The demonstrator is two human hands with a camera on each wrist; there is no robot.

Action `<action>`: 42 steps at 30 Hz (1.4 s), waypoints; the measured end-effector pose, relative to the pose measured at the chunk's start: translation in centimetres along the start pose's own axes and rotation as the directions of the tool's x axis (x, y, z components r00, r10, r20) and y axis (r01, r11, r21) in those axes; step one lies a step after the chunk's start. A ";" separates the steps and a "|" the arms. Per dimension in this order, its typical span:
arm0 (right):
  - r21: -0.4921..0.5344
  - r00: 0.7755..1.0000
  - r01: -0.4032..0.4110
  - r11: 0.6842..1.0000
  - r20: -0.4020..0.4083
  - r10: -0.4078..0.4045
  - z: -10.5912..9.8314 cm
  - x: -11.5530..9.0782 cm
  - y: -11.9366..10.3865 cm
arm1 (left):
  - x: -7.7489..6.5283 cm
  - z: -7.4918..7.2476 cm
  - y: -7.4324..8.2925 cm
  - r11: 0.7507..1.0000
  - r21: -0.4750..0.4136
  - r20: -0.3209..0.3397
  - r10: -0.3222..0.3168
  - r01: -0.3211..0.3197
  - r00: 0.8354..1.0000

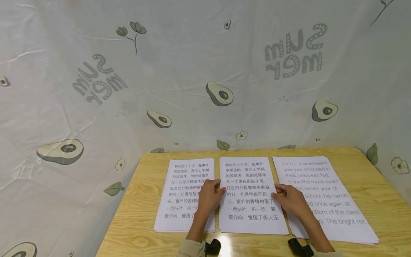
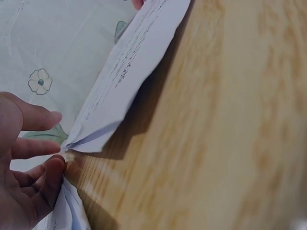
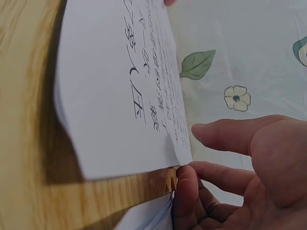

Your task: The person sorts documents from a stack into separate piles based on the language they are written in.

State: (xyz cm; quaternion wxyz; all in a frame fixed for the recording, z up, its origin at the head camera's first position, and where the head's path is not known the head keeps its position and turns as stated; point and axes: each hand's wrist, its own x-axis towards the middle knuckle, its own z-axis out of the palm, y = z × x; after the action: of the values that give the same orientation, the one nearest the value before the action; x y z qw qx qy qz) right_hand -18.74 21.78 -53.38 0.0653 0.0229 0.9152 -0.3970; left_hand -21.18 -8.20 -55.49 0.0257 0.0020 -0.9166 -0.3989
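Note:
A stack of white sheets printed with Chinese text (image 1: 247, 200) lies flat in the middle of the table. My left hand (image 1: 210, 198) is at its left edge, the fingertips right against the paper, and my right hand (image 1: 293, 201) is at its right edge. In both wrist views the index finger reaches the edge of the stack while the thumb stands apart from the paper. The other fingers bend down over the neighbouring stacks. A second Chinese-text stack (image 1: 183, 182) lies partly under my left hand, and a stack with English text (image 1: 324, 178) is partly covered by my right forearm.
The wooden table (image 1: 135, 200) carries the three stacks side by side, with narrow gaps between them. Behind it hangs a pale cloth (image 1: 189, 71) printed with avocados, leaves and flowers. Black wrist devices (image 1: 213, 246) show at both sleeves.

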 end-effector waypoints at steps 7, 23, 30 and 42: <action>-0.001 1.000 0.013 1.000 -0.009 -0.013 -0.2 -0.3 -0.4 | 0.0 0.0 -0.1 0.999 -0.042 -0.003 0.013 -0.013 1.000; 0.064 0.990 0.083 0.995 -0.121 -0.075 0.6 -0.9 -1.0 | 0.0 0.1 0.1 0.981 -0.189 -0.052 0.028 -0.037 0.998; 0.060 0.988 0.067 0.996 -0.141 -0.058 0.6 -0.9 -1.1 | 0.1 0.1 0.2 0.977 -0.201 -0.102 0.046 -0.066 0.994; 0.087 0.984 0.075 0.993 -0.166 -0.060 -0.1 -0.9 -0.5 | 0.2 -0.2 0.4 0.963 -0.265 -0.122 0.021 -0.053 0.992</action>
State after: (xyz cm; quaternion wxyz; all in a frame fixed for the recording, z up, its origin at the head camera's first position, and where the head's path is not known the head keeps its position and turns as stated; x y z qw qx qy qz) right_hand -17.90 21.49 -52.80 -0.0245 0.0272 0.8983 -0.4378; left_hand -21.35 -8.08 -55.05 0.0872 0.0049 -0.8512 -0.5175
